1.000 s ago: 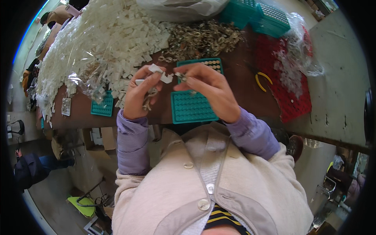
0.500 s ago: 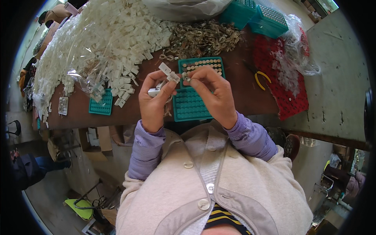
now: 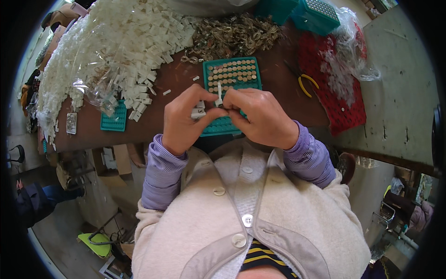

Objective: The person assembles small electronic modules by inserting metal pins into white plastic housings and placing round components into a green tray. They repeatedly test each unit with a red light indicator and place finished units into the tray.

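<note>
Both hands meet over the trays at the table's near edge. My left hand (image 3: 179, 121) is closed around several white plastic pieces (image 3: 199, 110) in its palm. Between its thumb and forefinger it pinches one small white plastic housing (image 3: 219, 92), which stands on end. The fingers of my right hand (image 3: 267, 116) are pressed together against the side of that housing; what they pinch is hidden. Behind the hands, a green tray (image 3: 256, 69) holds rows of small round tan pieces. A second green tray (image 3: 211, 131) lies nearer to me, partly covered by my hands.
A large heap of white plastic housings (image 3: 121, 46) fills the table's left side, beside a small green tray (image 3: 113, 122). Tangled thin wire-like parts (image 3: 234, 39) lie at the back. Yellow-handled pliers (image 3: 308, 86) rest near a red cloth (image 3: 344, 102) on the right. Green stacked trays (image 3: 316, 17) stand behind.
My hands have come together. The right fingertips now press against the white housing, which has turned from slanted to upright. The small round metallic piece seen in my right fingers is now hidden.
</note>
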A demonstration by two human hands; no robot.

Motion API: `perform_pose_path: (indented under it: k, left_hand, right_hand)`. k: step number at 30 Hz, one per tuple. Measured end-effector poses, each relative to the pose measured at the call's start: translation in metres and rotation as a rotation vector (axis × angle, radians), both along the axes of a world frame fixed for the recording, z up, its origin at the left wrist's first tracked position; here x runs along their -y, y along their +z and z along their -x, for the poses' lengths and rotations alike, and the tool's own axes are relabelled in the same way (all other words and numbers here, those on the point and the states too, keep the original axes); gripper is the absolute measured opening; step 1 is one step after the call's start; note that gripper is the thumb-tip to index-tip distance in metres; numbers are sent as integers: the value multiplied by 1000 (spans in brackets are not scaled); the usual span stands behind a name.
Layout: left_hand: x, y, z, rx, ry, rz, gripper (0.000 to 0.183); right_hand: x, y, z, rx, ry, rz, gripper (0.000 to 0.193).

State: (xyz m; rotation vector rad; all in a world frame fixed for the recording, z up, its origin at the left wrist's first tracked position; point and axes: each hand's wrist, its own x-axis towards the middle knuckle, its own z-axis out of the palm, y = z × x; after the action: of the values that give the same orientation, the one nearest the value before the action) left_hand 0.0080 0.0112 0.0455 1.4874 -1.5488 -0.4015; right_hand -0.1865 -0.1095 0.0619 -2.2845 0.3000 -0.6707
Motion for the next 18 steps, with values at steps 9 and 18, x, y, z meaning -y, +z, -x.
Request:
perform_pose_path:
  k: [9,18]
  left_hand:
    - [0,-7,43,-970,197,-258,22]
    - [-8,-21,38,-945,231,-328,22]
  right_hand:
    - [-1,-20,7,167,-259,219,15]
    - [-10,-35,2,201,-242,293,15]
